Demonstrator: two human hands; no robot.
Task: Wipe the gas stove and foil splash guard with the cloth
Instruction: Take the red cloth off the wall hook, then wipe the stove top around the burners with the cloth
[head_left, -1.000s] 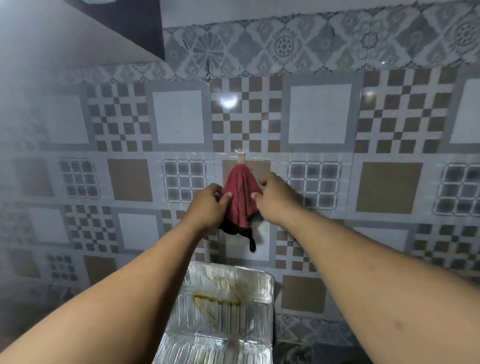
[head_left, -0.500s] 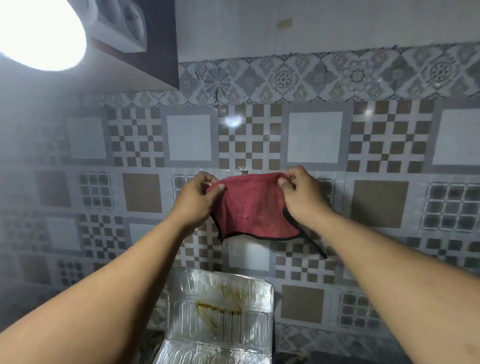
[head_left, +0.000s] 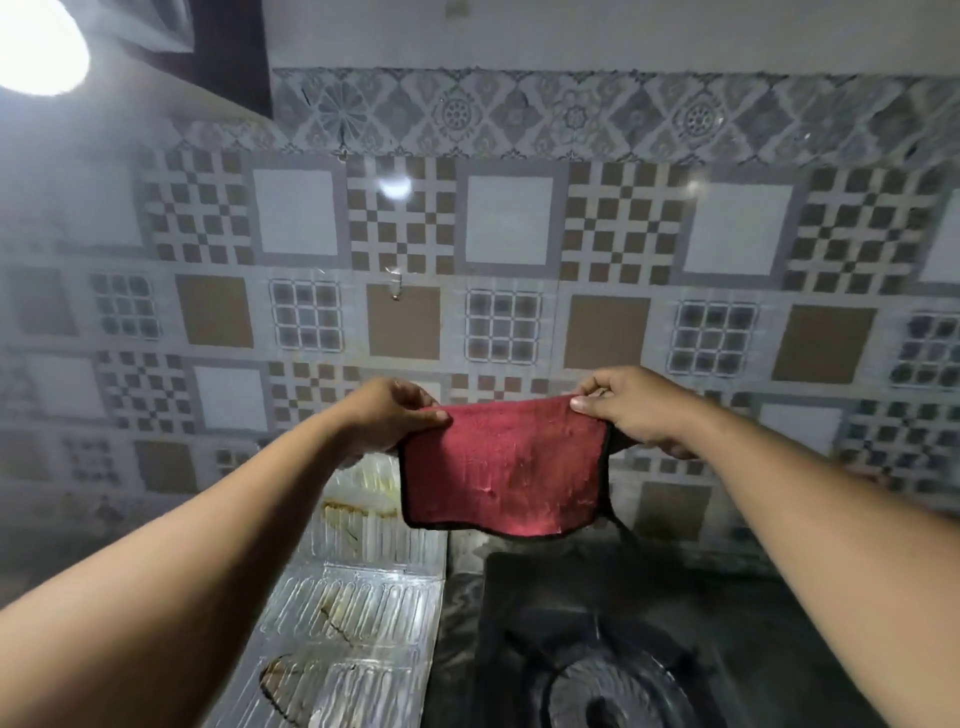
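Both grips are pinched closed on the top corners of the red cloth (head_left: 501, 467): the left hand (head_left: 387, 415) holds the upper left corner between thumb and fingers, the right hand (head_left: 631, 410) holds the upper right, and the fabric is stretched flat between them.

1 second ago the cloth was bunched on the wall hook (head_left: 396, 285) with both hands gathering it; half a second ago it was off the hook and partly spread. Now it is fully opened and has dropped lower, with the hook bare at 12 o'clock above it. In my judgement the fetching step is done and no wiping has begun.

The cloth hangs as a sheet, its long axis running left to right from hand to hand, its face toward the camera and its black-edged hem pointing down at 6 o'clock. A dark loop trails from its right edge.

Below, at 7 o'clock, stands the stained foil splash guard (head_left: 363, 597); at 5 o'clock lies the dark gas stove (head_left: 597, 675) on the bench. The cloth touches neither.
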